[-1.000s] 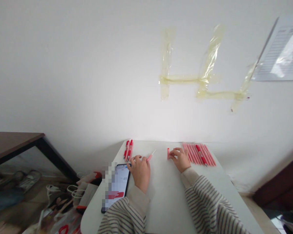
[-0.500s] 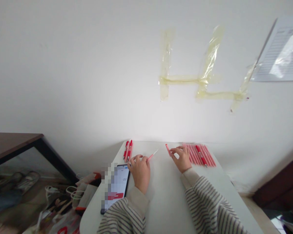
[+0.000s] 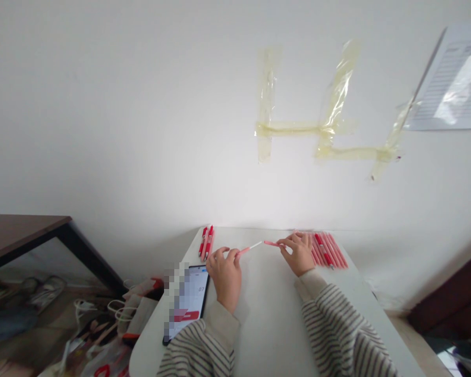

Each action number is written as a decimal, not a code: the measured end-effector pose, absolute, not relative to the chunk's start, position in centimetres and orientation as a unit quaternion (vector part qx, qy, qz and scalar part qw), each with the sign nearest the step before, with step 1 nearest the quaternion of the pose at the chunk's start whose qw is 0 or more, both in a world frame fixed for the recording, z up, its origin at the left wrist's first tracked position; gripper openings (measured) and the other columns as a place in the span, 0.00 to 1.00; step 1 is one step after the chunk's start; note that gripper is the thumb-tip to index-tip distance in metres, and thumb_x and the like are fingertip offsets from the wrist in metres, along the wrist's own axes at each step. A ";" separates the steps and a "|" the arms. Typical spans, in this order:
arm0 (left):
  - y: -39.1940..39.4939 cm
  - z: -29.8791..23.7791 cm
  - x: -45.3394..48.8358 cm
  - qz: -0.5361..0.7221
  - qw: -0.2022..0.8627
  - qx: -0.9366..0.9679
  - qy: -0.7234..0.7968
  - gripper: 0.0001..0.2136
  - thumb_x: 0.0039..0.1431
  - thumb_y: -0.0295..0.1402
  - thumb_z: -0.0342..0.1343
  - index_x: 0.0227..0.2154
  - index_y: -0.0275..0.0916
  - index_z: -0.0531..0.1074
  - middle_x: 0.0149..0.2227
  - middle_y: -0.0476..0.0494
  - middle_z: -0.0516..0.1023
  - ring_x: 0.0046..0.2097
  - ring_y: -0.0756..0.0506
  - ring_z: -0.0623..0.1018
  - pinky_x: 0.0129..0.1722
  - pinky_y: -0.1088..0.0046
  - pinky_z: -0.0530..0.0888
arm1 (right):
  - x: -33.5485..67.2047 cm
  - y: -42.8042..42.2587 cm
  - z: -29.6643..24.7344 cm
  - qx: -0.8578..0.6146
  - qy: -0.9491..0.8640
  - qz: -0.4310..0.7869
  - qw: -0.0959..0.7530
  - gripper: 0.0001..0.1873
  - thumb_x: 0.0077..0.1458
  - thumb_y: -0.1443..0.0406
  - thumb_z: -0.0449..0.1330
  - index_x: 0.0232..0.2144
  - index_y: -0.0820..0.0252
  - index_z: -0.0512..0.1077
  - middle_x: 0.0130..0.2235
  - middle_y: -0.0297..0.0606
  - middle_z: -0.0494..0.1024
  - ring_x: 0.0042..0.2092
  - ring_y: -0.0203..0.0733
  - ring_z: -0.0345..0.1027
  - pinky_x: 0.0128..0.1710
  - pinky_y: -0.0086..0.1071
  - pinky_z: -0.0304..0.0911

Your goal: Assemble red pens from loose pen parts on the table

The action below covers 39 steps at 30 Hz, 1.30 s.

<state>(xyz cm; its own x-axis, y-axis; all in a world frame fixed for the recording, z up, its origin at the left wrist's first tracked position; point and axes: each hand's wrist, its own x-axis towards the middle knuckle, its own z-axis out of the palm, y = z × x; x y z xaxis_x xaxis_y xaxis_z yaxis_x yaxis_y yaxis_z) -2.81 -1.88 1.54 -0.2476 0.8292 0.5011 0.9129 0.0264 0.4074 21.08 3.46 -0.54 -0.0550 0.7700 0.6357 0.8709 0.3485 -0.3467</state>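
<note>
My left hand (image 3: 225, 275) pinches a pink pen part (image 3: 244, 251), from which a thin white refill (image 3: 256, 244) sticks out to the right. Facing it, a short pink pen barrel with a red end (image 3: 272, 243) is held between the fingertips of my right hand (image 3: 298, 255). The refill's tip and the barrel's end are close, with a small gap between them. Beside my right hand lies a row of several pink pens (image 3: 337, 250), with one red-gripped pen (image 3: 324, 250) on top. Several red and pink pens (image 3: 206, 243) lie at the table's back left.
A phone (image 3: 194, 293) with a timer lies on the white table (image 3: 272, 324), left of my left hand. The wall (image 3: 141, 131) rises behind the table's back edge. Bags (image 3: 137, 314) crowd the floor at left, beside a dark-framed table (image 3: 27, 235).
My right hand has turned the pink barrel from steep to nearly level, in line with the refill. The refill has tipped flatter. My left hand has hardly moved.
</note>
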 end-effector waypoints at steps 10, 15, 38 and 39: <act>-1.8 1.2 -3.0 -0.341 0.058 -0.616 -0.708 0.10 0.61 0.33 0.56 0.41 0.51 0.80 0.49 0.43 0.74 0.53 0.39 0.67 0.58 0.56 0.61 | 21.2 3.7 -0.9 -0.563 -0.736 -0.060 0.372 0.10 0.59 0.62 0.60 0.38 0.45 0.82 0.38 0.38 0.77 0.52 0.54 0.57 0.60 0.58 0.43; -1.8 1.1 -3.0 -0.348 0.063 -0.623 -0.698 0.11 0.62 0.33 0.55 0.41 0.50 0.80 0.50 0.42 0.73 0.54 0.39 0.67 0.58 0.55 0.61 | 20.9 3.5 -0.9 -0.553 -0.745 -0.059 0.368 0.10 0.59 0.62 0.60 0.39 0.44 0.82 0.39 0.39 0.77 0.52 0.54 0.57 0.60 0.58 0.45; -1.6 1.2 -2.6 -0.339 0.043 -0.634 -0.693 0.11 0.62 0.33 0.54 0.40 0.52 0.81 0.50 0.43 0.73 0.54 0.39 0.67 0.57 0.56 0.61 | 19.3 2.6 -0.2 -0.506 -0.787 -0.055 0.349 0.10 0.60 0.63 0.61 0.40 0.41 0.80 0.40 0.36 0.77 0.52 0.50 0.61 0.61 0.60 0.46; -1.6 1.2 -2.6 -0.338 0.040 -0.636 -0.692 0.11 0.63 0.33 0.54 0.40 0.52 0.81 0.50 0.43 0.73 0.54 0.39 0.67 0.57 0.56 0.61 | 19.3 2.7 -0.2 -0.506 -0.787 -0.056 0.350 0.10 0.60 0.62 0.61 0.40 0.41 0.80 0.40 0.36 0.77 0.52 0.50 0.61 0.61 0.59 0.46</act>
<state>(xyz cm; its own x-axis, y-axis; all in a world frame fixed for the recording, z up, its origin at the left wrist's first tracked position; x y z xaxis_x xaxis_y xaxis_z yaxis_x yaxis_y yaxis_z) -2.56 -1.61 1.18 -0.1873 0.8537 0.4859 0.9081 -0.0382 0.4170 19.28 2.67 -0.18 -0.2441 0.7561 0.6072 0.8348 0.4825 -0.2652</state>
